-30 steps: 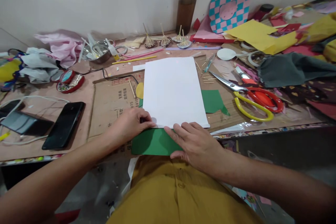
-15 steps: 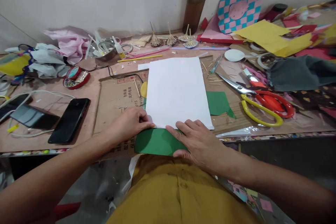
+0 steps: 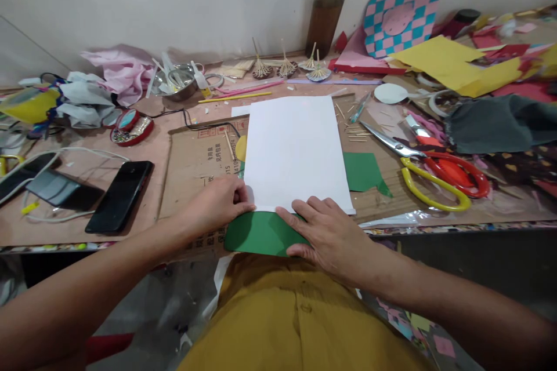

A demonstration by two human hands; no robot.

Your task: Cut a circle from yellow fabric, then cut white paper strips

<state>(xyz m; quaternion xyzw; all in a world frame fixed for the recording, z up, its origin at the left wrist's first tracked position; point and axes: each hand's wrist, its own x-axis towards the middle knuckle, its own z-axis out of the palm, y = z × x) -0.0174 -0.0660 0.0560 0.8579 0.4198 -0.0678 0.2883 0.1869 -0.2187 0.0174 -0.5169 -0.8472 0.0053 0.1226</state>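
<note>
A white sheet of paper (image 3: 296,151) lies in front of me, with a narrow fold along its near edge. My left hand (image 3: 224,197) is closed at the near left corner, thumb and fingers pinching the folded edge. My right hand (image 3: 326,231) rests flat over the right part of the fold, fingers on the paper and thumb apart, lower down on green paper (image 3: 261,235). That green paper sticks out toward me from under the white sheet. Another green piece (image 3: 363,171) shows at the right side. Beneath them is flattened cardboard (image 3: 185,177).
Scissors (image 3: 413,156) with red and yellow handles lie at the right, near a craft knife (image 3: 360,109) and thin sticks (image 3: 359,132). A phone (image 3: 119,197) and charger (image 3: 65,190) are at the left. A bottle (image 3: 329,11) stands against the wall.
The view has shifted slightly, so things on the table appear a little to the right. Both hands keep their places on the folded edge of the paper.
</note>
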